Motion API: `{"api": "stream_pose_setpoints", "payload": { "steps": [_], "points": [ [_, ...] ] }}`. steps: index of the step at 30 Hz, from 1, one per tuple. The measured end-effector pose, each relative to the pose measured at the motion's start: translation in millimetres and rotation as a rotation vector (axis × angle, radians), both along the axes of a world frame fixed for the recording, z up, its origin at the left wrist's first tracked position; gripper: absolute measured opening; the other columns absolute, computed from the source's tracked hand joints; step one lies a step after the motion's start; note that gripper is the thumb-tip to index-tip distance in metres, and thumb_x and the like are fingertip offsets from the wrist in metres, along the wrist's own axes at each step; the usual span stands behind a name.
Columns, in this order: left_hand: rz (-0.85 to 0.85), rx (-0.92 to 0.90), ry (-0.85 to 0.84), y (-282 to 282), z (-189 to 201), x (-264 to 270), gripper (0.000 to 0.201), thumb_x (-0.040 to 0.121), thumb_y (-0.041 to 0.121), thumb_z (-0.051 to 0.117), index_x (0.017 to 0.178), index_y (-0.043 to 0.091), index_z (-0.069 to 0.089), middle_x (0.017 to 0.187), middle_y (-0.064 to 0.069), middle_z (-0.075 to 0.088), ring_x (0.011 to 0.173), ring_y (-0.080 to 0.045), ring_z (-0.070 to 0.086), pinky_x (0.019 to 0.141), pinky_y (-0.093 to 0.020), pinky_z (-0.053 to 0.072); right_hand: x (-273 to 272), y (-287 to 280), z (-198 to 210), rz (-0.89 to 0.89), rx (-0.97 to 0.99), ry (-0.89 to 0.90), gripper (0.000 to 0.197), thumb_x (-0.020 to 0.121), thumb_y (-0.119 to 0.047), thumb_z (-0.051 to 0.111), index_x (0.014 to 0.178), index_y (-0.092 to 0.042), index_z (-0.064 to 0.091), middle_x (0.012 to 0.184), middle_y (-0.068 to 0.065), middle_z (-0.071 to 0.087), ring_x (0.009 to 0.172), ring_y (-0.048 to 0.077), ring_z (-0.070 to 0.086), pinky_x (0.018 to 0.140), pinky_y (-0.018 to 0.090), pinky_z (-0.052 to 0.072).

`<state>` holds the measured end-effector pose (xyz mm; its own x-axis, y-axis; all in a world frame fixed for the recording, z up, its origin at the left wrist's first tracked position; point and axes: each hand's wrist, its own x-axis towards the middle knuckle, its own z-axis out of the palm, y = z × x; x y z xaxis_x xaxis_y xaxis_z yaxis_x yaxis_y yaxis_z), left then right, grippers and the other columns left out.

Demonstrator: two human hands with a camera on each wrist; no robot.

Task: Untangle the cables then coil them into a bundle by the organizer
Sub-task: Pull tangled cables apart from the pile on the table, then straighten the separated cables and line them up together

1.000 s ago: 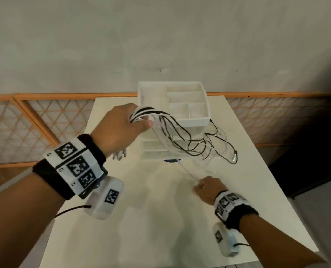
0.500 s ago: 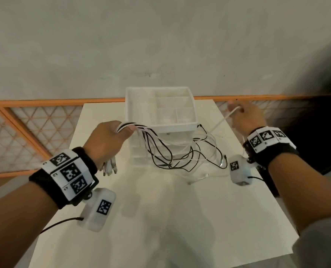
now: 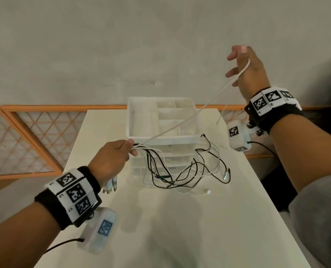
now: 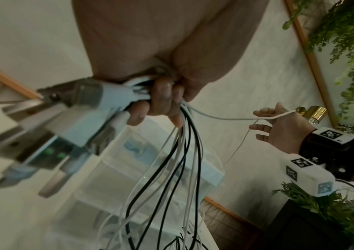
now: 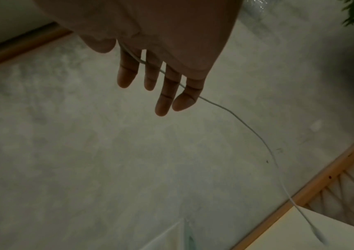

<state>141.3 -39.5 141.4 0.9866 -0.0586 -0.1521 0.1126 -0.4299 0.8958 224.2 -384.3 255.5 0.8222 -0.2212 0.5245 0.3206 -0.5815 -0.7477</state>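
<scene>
My left hand [image 3: 120,153] grips a bunch of black and white cables just in front of the white organizer [image 3: 180,140]. Their loose loops [image 3: 189,171] hang down to the table [image 3: 180,229], and several USB plugs [image 3: 110,186] dangle below the fist. One white cable [image 3: 189,117] runs from that fist up across the organizer to my right hand [image 3: 245,68], raised high at the right. The right wrist view shows straight fingers [image 5: 165,88] with the cable [image 5: 257,135] threaded among them and its connector [image 5: 317,235] hanging free. In the left wrist view, fingers [image 4: 163,101] are curled round the bunch [image 4: 172,169].
The organizer stands at the table's far end, against a grey wall. An orange lattice railing [image 3: 25,142] runs behind and left of the table. The table's right edge drops to a dark floor area. Green plants [image 4: 353,50] show in the left wrist view.
My right hand has risen from the table near the tangle to high at the right, drawing one white cable out of the loops. My left hand kept its grip on the bunch.
</scene>
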Motion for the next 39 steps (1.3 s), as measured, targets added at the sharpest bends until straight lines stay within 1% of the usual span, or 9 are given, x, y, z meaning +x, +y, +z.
{"api": "stream_pose_setpoints", "payload": {
  "steps": [6,11,19,22,25,27,31,36,39],
  "points": [
    [-0.001,-0.051,-0.066,0,-3,-1,0.045,0.102,0.042,0.044,0.085,0.011,0.073,0.057,0.007,0.041,0.048,-0.011,0.034,0.052,-0.030,0.029,-33,-7,-106,0.023,-0.151,0.298,0.026,0.092,-0.039,0.051,0.110,-0.025,0.063,0.121,0.008,0.062,0.096,0.027,0.062,0.089,0.043,0.052],
    [0.034,-0.149,-0.049,4,-6,-7,0.046,0.101,0.041,0.047,0.084,0.008,0.073,0.051,0.011,0.038,0.048,-0.012,0.027,0.052,-0.027,0.026,-117,-5,-214,0.172,-0.521,1.037,0.072,0.085,0.000,0.049,0.146,-0.036,0.041,0.122,-0.004,0.064,0.098,0.015,0.059,0.089,0.023,0.050],
    [-0.293,-0.030,0.028,-26,-7,-47,0.047,0.100,0.043,0.047,0.084,0.003,0.065,0.052,0.013,0.038,0.050,-0.011,0.032,0.049,-0.026,0.031,-160,111,-141,0.345,-0.046,0.604,0.063,0.080,-0.043,0.079,0.133,-0.050,0.047,0.061,-0.004,0.066,0.052,0.001,0.057,0.063,0.016,0.050],
    [-0.413,0.036,-0.108,-31,2,-61,0.046,0.100,0.036,0.049,0.064,0.007,0.048,0.053,0.013,0.035,0.049,-0.005,0.032,0.050,-0.017,0.033,-171,138,-162,0.350,-0.153,0.748,0.017,0.086,-0.043,0.069,0.093,-0.028,0.066,0.062,-0.008,0.064,0.054,0.007,0.060,0.064,0.030,0.057],
    [-0.446,0.071,-0.116,-15,9,-71,0.046,0.098,0.037,0.049,0.060,0.014,0.039,0.055,0.011,0.031,0.048,-0.006,0.030,0.050,-0.014,0.031,-168,110,-186,0.396,-0.257,1.168,0.024,0.092,-0.039,0.060,0.079,-0.018,0.061,0.061,0.000,0.066,0.044,0.012,0.060,0.048,0.025,0.051],
    [-0.490,0.240,-0.026,-5,3,-78,0.045,0.097,0.045,0.046,0.065,0.015,0.053,0.052,0.011,0.036,0.048,-0.006,0.035,0.051,-0.014,0.031,-156,80,-189,0.245,-0.379,1.086,0.019,0.088,-0.034,0.061,0.076,-0.019,0.061,0.065,0.002,0.070,0.056,0.019,0.067,0.051,0.023,0.048],
    [-0.388,0.414,0.125,-8,-32,-85,0.041,0.102,0.043,0.040,0.081,0.016,0.062,0.064,0.006,0.048,0.050,-0.004,0.045,0.048,-0.014,0.034,-139,54,-195,-0.131,-0.475,0.310,0.015,0.078,-0.020,0.076,0.091,-0.022,0.067,0.066,-0.002,0.065,0.062,0.027,0.061,0.059,0.029,0.048],
    [-0.302,0.476,-0.016,-16,-55,-90,0.041,0.104,0.038,0.037,0.087,0.006,0.055,0.072,-0.006,0.057,0.068,-0.026,0.051,0.065,-0.035,0.041,-172,55,-240,0.079,-0.486,0.969,0.073,0.085,-0.040,0.070,0.149,-0.041,0.034,0.118,-0.002,0.065,0.110,0.024,0.062,0.097,0.037,0.050],
    [-0.350,0.475,-0.009,-15,-57,-94,0.042,0.103,0.039,0.039,0.087,0.005,0.055,0.075,-0.010,0.060,0.072,-0.028,0.054,0.070,-0.038,0.042,-194,87,-237,0.139,-0.362,0.506,0.055,0.080,-0.028,0.072,0.133,-0.029,0.056,0.120,-0.002,0.060,0.104,0.019,0.061,0.090,0.033,0.051]
  ]
}}
